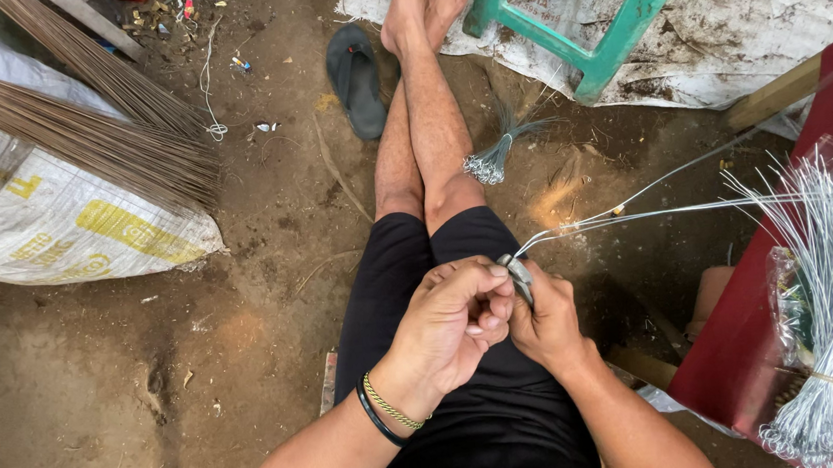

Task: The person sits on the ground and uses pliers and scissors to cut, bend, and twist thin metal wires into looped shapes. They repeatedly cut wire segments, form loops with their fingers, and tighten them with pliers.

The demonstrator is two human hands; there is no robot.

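Wire-twisting step in hand, both hands over the lap.

We note the left hand (449, 323) curled closed around a small metal piece (517, 273), the right hand (545, 321) gripping beneath it; thin wires (636, 213) run off toward 2 o'clock. We judge the next move needs tension kept. Room: wire bundle (822, 279) and red box (797, 331) crowd 3 o'clock; bare dirt floor (99, 392) at 9; green stool (610, 36) far at 1.

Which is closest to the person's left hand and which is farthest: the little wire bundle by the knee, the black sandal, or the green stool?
From the left hand, in the head view:
1. Small wire bundle, on the ground right of the knee.
2. Black sandal, farther up, left of the legs.
3. Green stool, top right by the feet.
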